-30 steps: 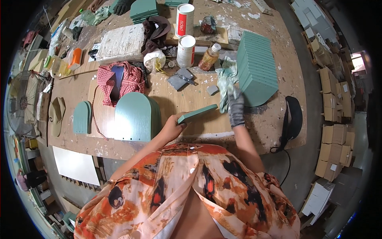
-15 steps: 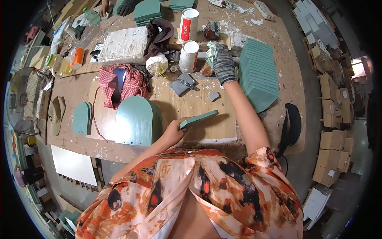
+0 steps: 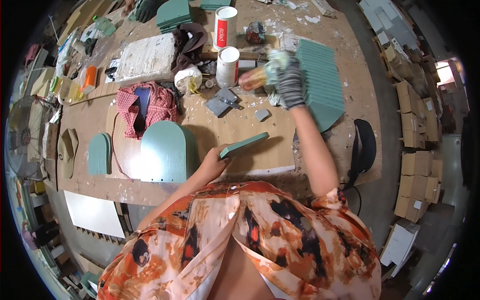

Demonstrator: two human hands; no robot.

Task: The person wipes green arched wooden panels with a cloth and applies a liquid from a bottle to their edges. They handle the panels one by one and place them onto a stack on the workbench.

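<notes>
My bare left hand is closed on the near end of a thin green-painted panel, held tilted on edge above the bench. My right hand, in a grey striped glove, is closed around a crumpled pale rag, beside the stacked green panels. A reddish-brown jar lies tipped over, its one end against the rag; motion blurs both. Whether the gloved fingers also grip the jar is hidden. Near the panel lie a small grey block and a dark grey abrasive sheet.
Two white cans stand beyond the abrasive sheet, with another reddish jar behind. Arched green panels and a red checked cloth occupy the left. A black visor rests at the right edge. Another person's gloved hand shows far left.
My right hand has shifted slightly right with the rag, and the reddish jar beside it has gone from upright to tipped over. My left hand still holds the green panel. The view has shifted slightly.
</notes>
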